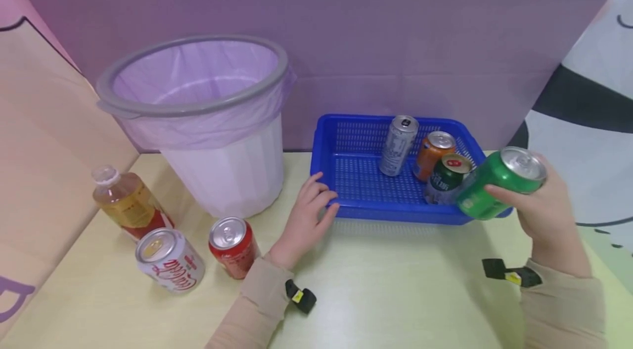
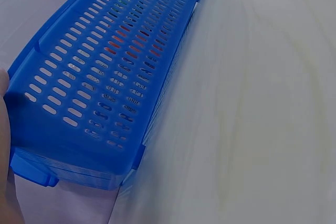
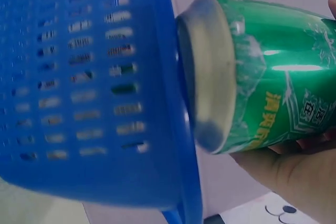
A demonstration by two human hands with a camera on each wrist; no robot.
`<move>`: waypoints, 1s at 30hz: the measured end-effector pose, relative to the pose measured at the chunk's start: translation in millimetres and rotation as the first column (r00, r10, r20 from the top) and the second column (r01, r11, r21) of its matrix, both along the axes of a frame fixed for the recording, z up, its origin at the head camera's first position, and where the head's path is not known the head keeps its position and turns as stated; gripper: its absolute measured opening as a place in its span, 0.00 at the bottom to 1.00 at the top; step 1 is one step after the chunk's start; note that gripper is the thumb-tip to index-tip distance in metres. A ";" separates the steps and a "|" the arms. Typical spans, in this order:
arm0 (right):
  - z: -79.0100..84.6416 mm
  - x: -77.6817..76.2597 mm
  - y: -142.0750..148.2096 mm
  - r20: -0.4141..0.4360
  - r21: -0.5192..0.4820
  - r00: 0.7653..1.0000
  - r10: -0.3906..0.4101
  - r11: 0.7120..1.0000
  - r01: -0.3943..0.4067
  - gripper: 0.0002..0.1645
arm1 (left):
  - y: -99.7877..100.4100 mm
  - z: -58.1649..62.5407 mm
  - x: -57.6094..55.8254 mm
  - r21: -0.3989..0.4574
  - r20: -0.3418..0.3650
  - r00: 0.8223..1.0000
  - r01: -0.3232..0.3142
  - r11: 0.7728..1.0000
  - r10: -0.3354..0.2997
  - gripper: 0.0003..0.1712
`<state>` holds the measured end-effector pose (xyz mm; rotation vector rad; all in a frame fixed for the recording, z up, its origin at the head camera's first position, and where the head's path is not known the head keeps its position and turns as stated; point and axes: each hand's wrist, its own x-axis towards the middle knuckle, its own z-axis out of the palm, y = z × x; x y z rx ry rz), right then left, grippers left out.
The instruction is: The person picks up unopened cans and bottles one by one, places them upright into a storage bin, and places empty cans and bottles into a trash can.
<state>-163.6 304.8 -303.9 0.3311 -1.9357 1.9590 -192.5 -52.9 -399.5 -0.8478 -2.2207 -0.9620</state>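
A pale table (image 1: pixel 386 283) stands before a purple backdrop (image 1: pixel 356 25), with a lined white bin (image 1: pixel 237 178) at far left and a blue basket (image 1: pixel 386 213) holding three cans (image 1: pixel 396 151) to its right. The green can (image 1: pixel 489 187) is tilted at the basket's near right corner, well right of the left hand (image 1: pixel 309 217). The right hand (image 1: pixel 551 209) grips that can, while the left hand's fingers lie loosely spread by the basket's near left edge, contact unclear.
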 end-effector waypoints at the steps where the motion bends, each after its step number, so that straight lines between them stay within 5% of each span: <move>1: -0.2 -0.2 -2.3 -0.002 -0.010 1.000 0.015 1.000 -0.015 0.37 | -0.4 -0.1 -0.1 0.000 -0.003 1.000 0.000 1.000 0.000 0.09; 10: -1.2 -4.8 -25.0 -0.058 -0.142 0.994 0.090 0.985 -0.098 0.36 | -0.8 0.4 -1.5 0.005 -0.034 0.999 0.007 1.000 -0.007 0.09; 19: -1.4 -10.0 -40.7 -0.051 -0.133 0.988 0.143 0.980 -0.148 0.36 | 1.6 -0.8 -1.1 0.008 0.005 1.000 0.010 1.000 -0.010 0.09; 22: 1.3 -12.8 -44.2 -0.013 -0.034 0.992 0.125 0.992 -0.125 0.35 | 1.5 -0.4 -0.4 -0.002 0.016 1.000 0.001 1.000 -0.001 0.09; 25: 6.3 -16.5 -46.0 0.072 0.207 0.997 0.040 0.977 -0.054 0.36 | 1.0 -0.8 -0.8 -0.007 0.010 1.000 -0.002 1.000 0.002 0.09; 30: 20.5 -25.8 -52.9 0.132 0.572 0.987 -0.087 0.820 -0.004 0.42 | 0.5 -1.2 -1.3 -0.006 -0.001 1.000 -0.003 1.000 0.003 0.10</move>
